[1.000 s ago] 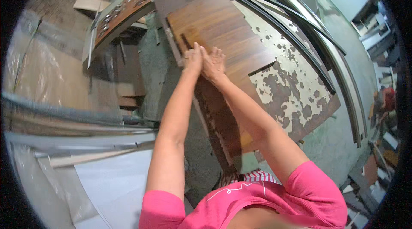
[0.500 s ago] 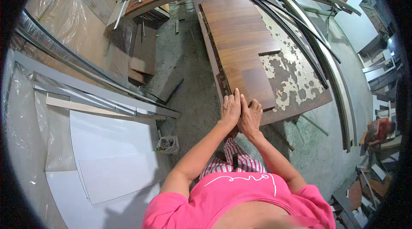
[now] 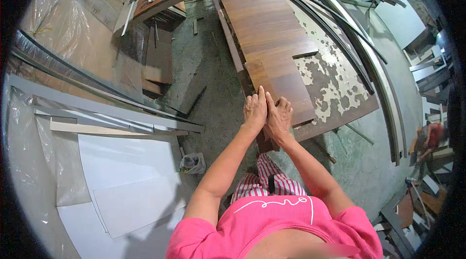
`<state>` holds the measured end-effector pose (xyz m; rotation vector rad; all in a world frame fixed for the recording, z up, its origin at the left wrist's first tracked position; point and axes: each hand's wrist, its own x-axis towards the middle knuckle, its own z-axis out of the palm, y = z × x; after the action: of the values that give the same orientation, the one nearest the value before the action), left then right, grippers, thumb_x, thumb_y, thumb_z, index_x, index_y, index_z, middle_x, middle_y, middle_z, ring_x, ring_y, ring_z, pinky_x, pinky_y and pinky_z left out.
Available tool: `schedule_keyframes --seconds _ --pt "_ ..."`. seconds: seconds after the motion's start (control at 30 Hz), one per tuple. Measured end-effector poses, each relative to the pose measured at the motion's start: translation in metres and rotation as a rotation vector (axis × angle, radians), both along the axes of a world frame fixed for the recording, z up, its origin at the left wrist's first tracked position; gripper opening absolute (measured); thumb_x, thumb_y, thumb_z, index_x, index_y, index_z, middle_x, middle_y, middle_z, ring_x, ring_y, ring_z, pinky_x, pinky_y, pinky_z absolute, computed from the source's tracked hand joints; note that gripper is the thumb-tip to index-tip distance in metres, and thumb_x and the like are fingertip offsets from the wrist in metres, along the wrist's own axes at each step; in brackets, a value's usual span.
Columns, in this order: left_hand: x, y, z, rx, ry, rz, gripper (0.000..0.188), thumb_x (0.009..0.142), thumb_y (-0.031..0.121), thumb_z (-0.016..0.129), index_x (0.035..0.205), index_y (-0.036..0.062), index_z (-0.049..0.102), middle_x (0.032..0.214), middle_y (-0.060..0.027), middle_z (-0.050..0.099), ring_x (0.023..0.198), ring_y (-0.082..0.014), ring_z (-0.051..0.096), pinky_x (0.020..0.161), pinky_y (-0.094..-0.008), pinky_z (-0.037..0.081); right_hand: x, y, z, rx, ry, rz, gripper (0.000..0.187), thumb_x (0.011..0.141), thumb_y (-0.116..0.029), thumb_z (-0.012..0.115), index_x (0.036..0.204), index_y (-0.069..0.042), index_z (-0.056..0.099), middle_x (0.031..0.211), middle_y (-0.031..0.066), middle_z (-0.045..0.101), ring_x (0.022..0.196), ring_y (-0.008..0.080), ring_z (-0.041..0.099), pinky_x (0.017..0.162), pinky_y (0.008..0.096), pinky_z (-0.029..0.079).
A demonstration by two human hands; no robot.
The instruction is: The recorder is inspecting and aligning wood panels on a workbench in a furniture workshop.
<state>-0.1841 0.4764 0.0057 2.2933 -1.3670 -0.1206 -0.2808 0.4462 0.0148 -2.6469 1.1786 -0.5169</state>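
Note:
Both hands are at the near left edge of a stack of brown wood-grain boards (image 3: 264, 21) on a table. Beneath them lies a narrow wooden strip (image 3: 257, 70), running along that edge and out past the hands on the near side. My left hand (image 3: 255, 111) is closed on its left side, with the index finger stretched forward. My right hand (image 3: 279, 117) presses beside it, index finger pointing ahead and the other fingers curled. To the right of my hands is a smoother brown board (image 3: 294, 89). The fingers partly hide the strip.
The table (image 3: 340, 89) has a blotchy, peeling top. Long dark and silver metal profiles (image 3: 383, 94) lie along its right. White panels (image 3: 131, 171) and plastic-wrapped sheets (image 3: 73, 16) are at the left. A small plastic bag (image 3: 192, 163) sits on the floor. Another person (image 3: 431, 137) works far right.
The narrow strip now shows ahead of my fingers, along the boards' left edge. My hands have shifted slightly left and my view has moved a little. The other person's arm has lowered.

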Motion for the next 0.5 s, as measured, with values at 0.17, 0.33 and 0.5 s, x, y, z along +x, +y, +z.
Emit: schedule_keyframes --seconds 0.17,0.33,0.5 --pt "0.047 -0.043 0.003 0.036 0.014 0.014 0.044 0.089 0.018 0.039 0.129 -0.0005 0.036 0.094 -0.0187 0.056 0.09 -0.0334 0.052 0.078 -0.0399 0.045 0.047 -0.044 0.0 0.046 -0.022 0.016 0.056 0.076 -0.02 0.053 0.13 -0.017 0.038 0.105 0.0174 0.04 0.095 0.0336 0.04 0.076 0.0424 0.034" --pt "0.116 -0.099 0.0 0.039 0.009 0.046 0.042 0.09 0.019 0.037 0.128 0.0011 0.037 0.096 -0.0193 0.057 0.092 -0.0341 0.052 0.08 -0.0414 0.044 0.116 -0.099 -0.007 0.005 -0.015 0.025 0.055 0.076 -0.02 0.053 0.128 -0.015 0.039 0.103 0.0174 0.042 0.094 0.0338 0.042 0.078 0.044 0.033" --pt "0.19 -0.175 0.001 0.053 -0.026 0.049 0.041 0.088 0.014 0.037 0.126 0.0001 0.038 0.1 -0.0201 0.056 0.096 -0.0337 0.051 0.082 -0.0397 0.044 0.192 -0.174 -0.01 -0.031 -0.077 0.031 0.052 0.077 -0.021 0.053 0.127 -0.016 0.041 0.103 0.0181 0.042 0.094 0.0337 0.042 0.078 0.0437 0.034"
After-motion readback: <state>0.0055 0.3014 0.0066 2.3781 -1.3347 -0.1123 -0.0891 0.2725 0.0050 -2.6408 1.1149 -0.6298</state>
